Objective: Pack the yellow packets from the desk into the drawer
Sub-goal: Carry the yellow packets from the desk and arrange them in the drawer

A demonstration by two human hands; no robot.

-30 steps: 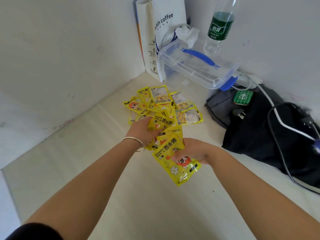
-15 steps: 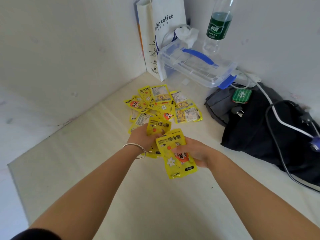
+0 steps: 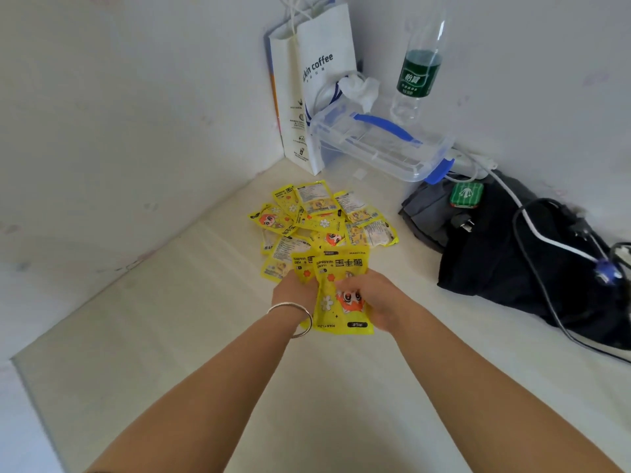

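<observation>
Pale desk (image 3: 170, 336) carries yellow packets (image 3: 321, 216), clear box (image 3: 375, 148), dark bag (image 3: 512, 261).

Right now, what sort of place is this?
Probably a home or dorm desk corner, not a workshop: a coffee-shop paper bag, a water bottle and a dark bag with charger cables sit against plain white walls.

Two plain white walls (image 3: 119, 107) met in a corner beyond the hands. The pale wooden desk (image 3: 164, 336) spread under them, in soft, even light, with faint marks on the left wall.
</observation>
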